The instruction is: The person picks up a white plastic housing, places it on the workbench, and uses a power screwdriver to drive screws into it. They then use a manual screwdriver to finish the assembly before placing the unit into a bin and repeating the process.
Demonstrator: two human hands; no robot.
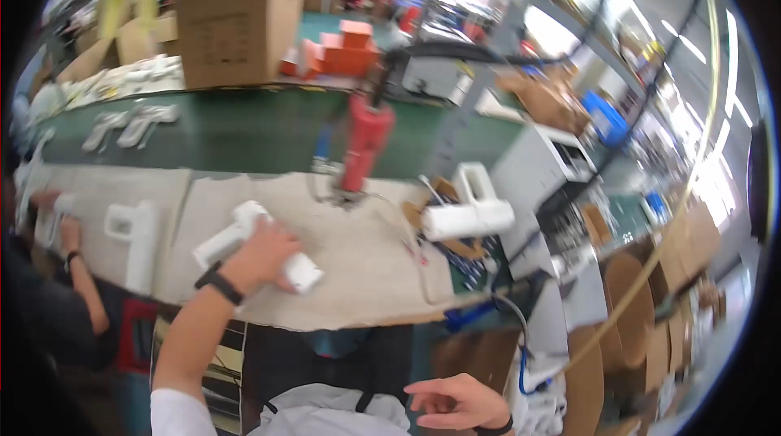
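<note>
My left hand (262,255) is wrapped over a white plastic gun-shaped housing (303,273) that lies on the beige cloth. Its fingers and palm hide the middle of the piece. My right hand (460,402) is low in the view, off the bench's front edge, with fingers stretched out and nothing in them. A red hanging power screwdriver (366,143), blurred, points down at the far side of the cloth. To the right, a similar white housing (468,218) rests beside a small brown box. Another white housing (142,245) lies further left.
A co-worker's hands (69,228) handle a white part at the far left. Clear-wrapped white parts (138,123) lie on the green bench (252,123). A large carton (228,21) stands behind. At right are a grey-white machine (537,184) and a long hanging yellowish hose (651,265).
</note>
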